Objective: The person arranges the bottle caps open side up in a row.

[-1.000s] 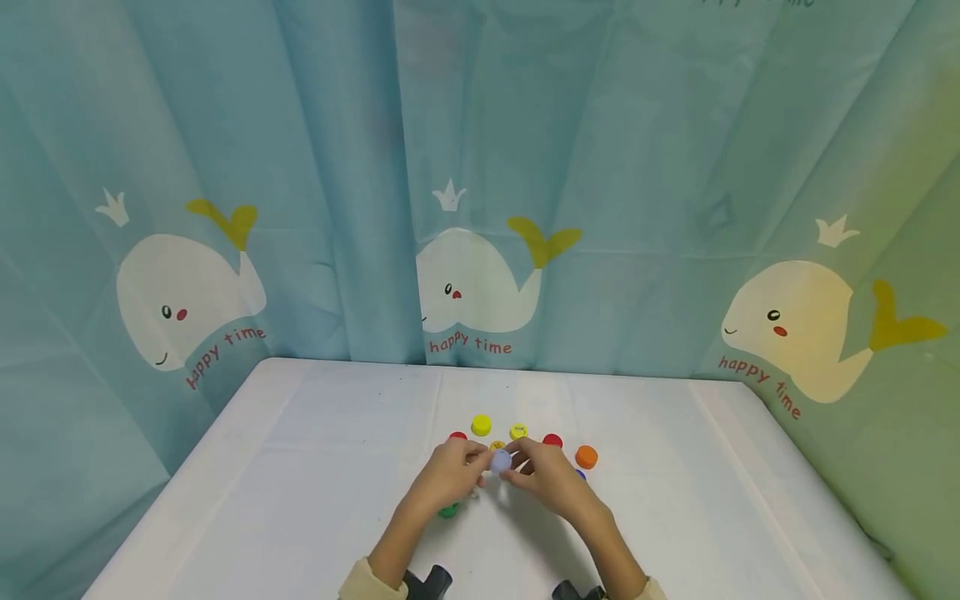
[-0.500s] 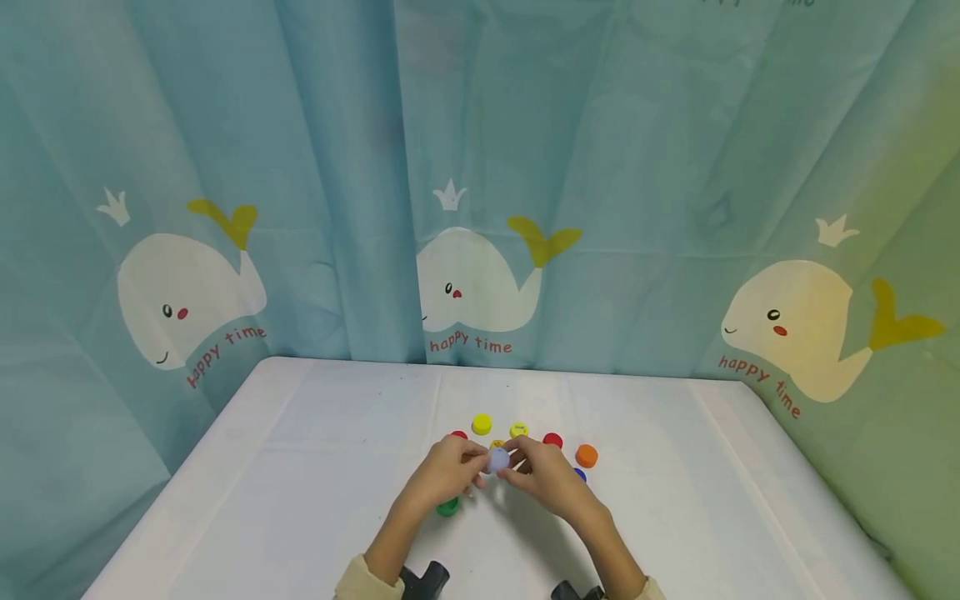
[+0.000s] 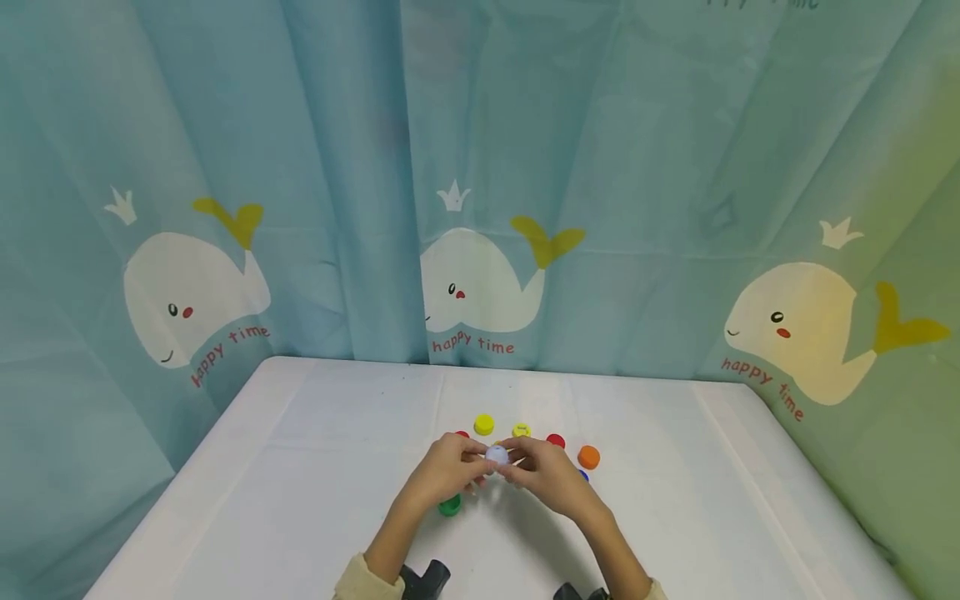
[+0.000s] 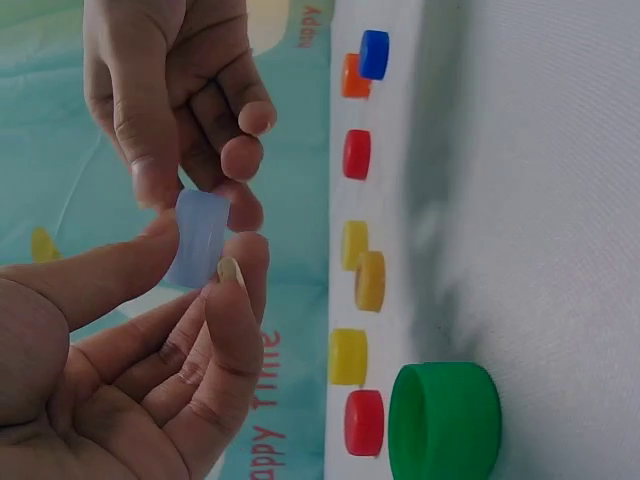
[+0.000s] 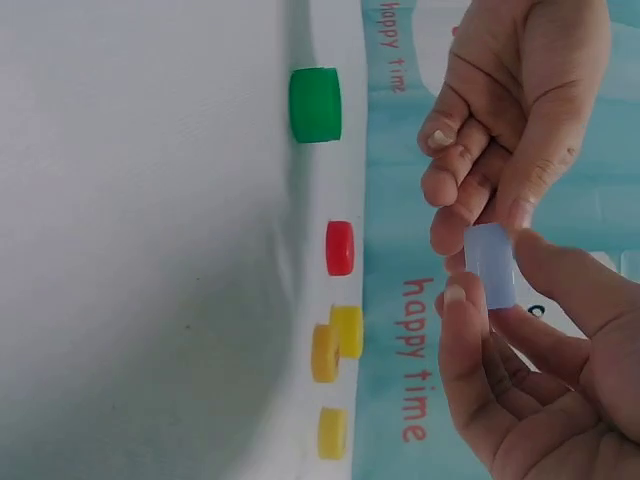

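A small pale blue bottle cap (image 3: 497,455) is held up off the table between both hands. My left hand (image 3: 446,473) pinches its near side with thumb and fingers, seen closely at the cap (image 4: 200,238) in the left wrist view. From the other side my right hand (image 3: 553,477) pinches it too, thumb and fingertips on the rim, as the right wrist view shows around the cap (image 5: 490,265). Below and left of the left hand lies a green bottle cap (image 3: 450,506), larger than the others, its hollow side visible in the left wrist view.
Behind the hands, on the white table (image 3: 322,475), lie yellow caps (image 3: 484,424), a red cap (image 3: 556,440), an orange cap (image 3: 589,457) and a blue cap (image 3: 584,476). An amber cap (image 4: 370,281) and another red cap (image 4: 364,423) are partly covered in the head view. A whale-print curtain (image 3: 637,208) hangs behind.
The pale blue cap has shifted slightly left and up in the head view and turned a little. The right fingers have come closer around it. The caps on the table stay put.
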Motion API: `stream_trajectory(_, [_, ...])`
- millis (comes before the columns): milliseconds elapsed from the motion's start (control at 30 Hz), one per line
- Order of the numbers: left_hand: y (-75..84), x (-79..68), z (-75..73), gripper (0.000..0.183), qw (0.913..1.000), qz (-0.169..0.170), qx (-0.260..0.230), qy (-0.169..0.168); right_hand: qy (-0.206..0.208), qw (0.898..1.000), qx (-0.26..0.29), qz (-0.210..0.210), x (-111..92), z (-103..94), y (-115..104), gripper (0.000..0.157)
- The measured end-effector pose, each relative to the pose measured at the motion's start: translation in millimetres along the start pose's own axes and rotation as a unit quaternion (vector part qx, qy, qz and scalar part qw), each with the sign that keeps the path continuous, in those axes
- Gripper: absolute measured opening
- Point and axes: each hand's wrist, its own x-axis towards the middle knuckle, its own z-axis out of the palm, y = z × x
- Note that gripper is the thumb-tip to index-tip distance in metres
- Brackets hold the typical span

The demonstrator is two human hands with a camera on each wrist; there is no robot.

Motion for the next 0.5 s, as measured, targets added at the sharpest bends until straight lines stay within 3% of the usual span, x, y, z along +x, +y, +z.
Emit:
stream_trajectory(133, [-1.1,1.7,-1.8,0.03,0.9999,0.013,-0.001,0.004,-0.017,0.998,0.062,0.009,1,-3.6,-4,0.026])
stream_trajectory(300, [-0.3,0.8,-6.8,0.029,0.9993,0.008,-0.037,-0.005,-0.033,0.99,0.136,0.019,2,-4.5,0,0.026])
stream_trajectory(500, [-2.0,-1.6,-12.6,0.021,0.9954,-0.004,-0.089,-0.036,-0.031,0.985,0.171,0.021,2,-3.0,0,0.024])
